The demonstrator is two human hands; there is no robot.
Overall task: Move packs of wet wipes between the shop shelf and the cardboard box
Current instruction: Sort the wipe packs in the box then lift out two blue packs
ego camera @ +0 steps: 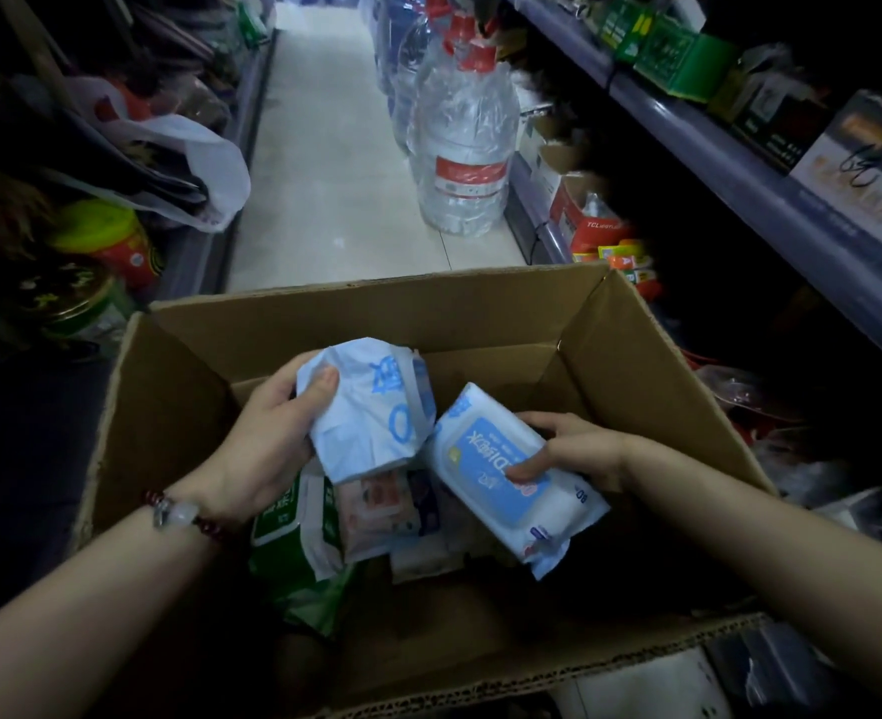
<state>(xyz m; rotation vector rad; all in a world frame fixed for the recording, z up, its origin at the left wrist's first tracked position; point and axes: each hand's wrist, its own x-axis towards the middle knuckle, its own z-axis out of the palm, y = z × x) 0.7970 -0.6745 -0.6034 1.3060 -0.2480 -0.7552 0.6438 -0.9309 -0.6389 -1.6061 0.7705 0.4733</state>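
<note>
An open cardboard box point(480, 313) sits on the aisle floor below me. My left hand point(267, 433) grips a pale blue pack of wet wipes point(371, 412), held tilted above the box's inside. My right hand point(568, 448) holds a second blue-and-white pack of wet wipes point(506, 474), lid side up, thumb on its lid. Beneath them in the box lie a green pack point(293, 542) and a pink-and-white pack point(381, 511). The shop shelf point(739, 168) runs along the right side.
Large wrapped water bottles point(462, 142) stand on the tiled floor beyond the box. Boxed goods line the right shelves. At left are jars, a yellow-lidded container point(107, 236) and a white plastic bag point(205, 163). A bead bracelet point(179, 511) circles my left wrist.
</note>
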